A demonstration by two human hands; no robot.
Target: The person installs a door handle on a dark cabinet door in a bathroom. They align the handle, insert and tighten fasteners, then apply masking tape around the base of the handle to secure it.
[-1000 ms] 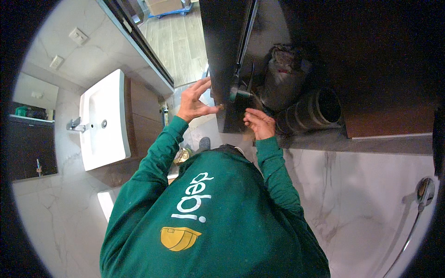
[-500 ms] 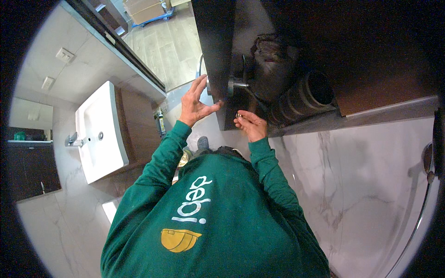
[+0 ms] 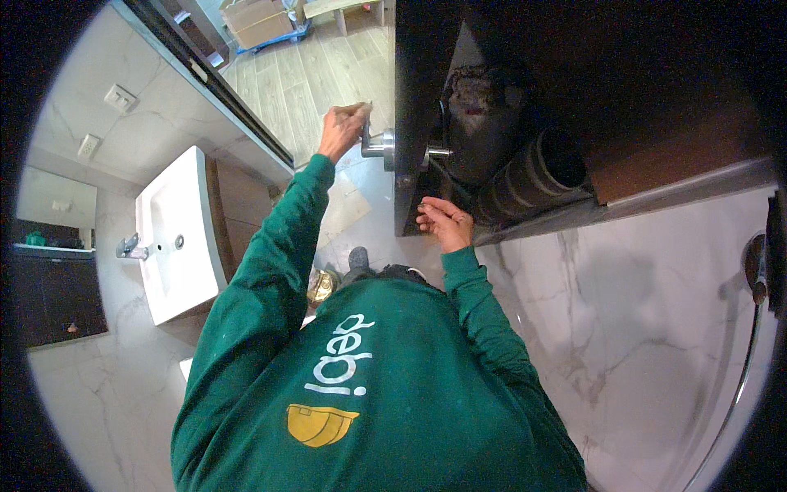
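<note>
A dark door (image 3: pixel 422 74) stands in front of me, its edge facing me. Its silver lever handle (image 3: pixel 380 146) sticks out on the left face. My left hand (image 3: pixel 343 131) is closed around the lever's far end. On the door's right face a second silver handle (image 3: pixel 439 152) juts out. Close below it, my right hand (image 3: pixel 447 225) pinches a small metal piece (image 3: pixel 423 207) between thumb and fingers. Its exact kind is too small to make out.
A white sink (image 3: pixel 176 238) with a chrome tap is at left. Right of the door stand a dark ribbed cylinder (image 3: pixel 529 179) and a dark bundle (image 3: pixel 484 107). A cardboard box (image 3: pixel 254 23) lies beyond the doorway. A shower hose (image 3: pixel 742 385) hangs far right.
My left hand has gone from open beside the door to closed on the lever. The door has swung to the right, showing more floor. My right hand keeps its pinch.
</note>
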